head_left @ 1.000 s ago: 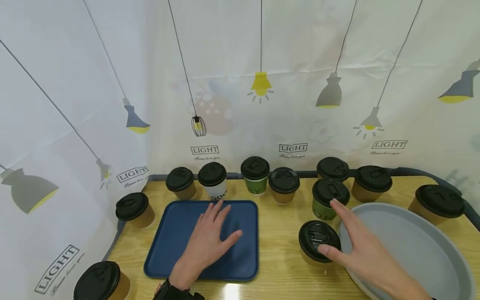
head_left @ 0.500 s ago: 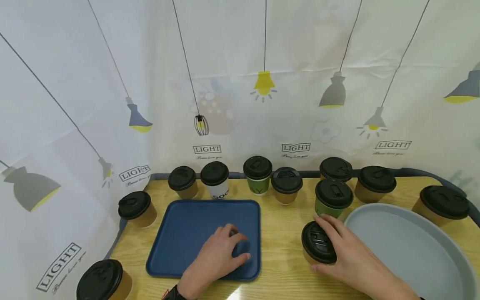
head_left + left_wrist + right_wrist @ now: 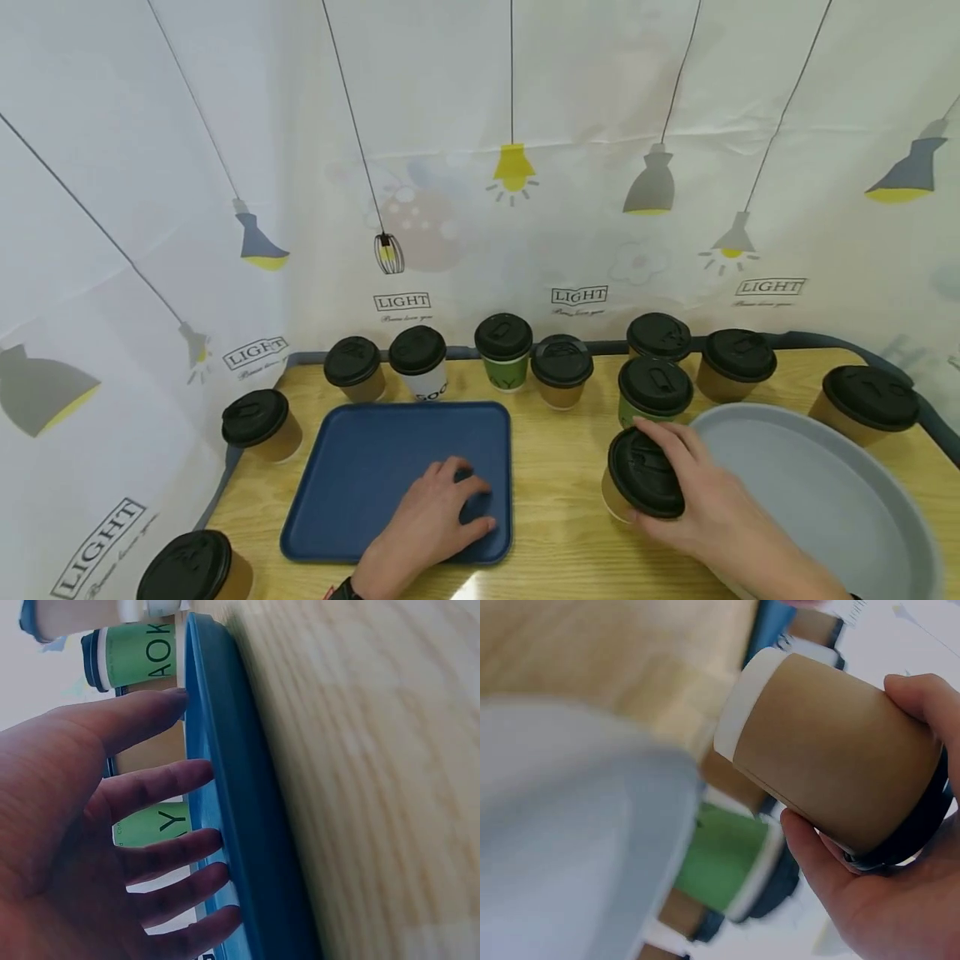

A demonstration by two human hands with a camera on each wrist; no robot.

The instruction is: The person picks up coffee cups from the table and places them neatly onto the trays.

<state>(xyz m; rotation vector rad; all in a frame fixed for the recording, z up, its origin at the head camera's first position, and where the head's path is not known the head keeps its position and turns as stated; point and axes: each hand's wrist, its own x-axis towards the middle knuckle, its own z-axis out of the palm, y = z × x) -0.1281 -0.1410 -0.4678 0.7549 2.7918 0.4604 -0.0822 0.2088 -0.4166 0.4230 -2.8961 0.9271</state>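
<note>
My right hand (image 3: 712,500) grips a brown paper coffee cup (image 3: 825,750) with a black lid (image 3: 647,473), thumb on one side and fingers on the other. In the head view the cup tilts a little, in front of a green cup (image 3: 654,388) and left of the round grey tray (image 3: 817,492). In the right wrist view its pale bottom band shows. My left hand (image 3: 431,521) hovers over the right part of the blue rectangular tray (image 3: 360,467), fingers loosely bent and holding nothing. Its fingertips (image 3: 214,840) come close to the tray's rim in the left wrist view.
Several lidded cups line the back of the wooden table, among them a white cup (image 3: 423,367) and another green cup (image 3: 506,354). Brown cups stand at the left (image 3: 262,425), the front left (image 3: 198,571) and the far right (image 3: 862,404). A printed cloth hangs behind.
The right hand has come down onto the brown cup, taken hold of it and tilted it. The left hand has drawn back toward the tray's front right, its fingers now more bent.
</note>
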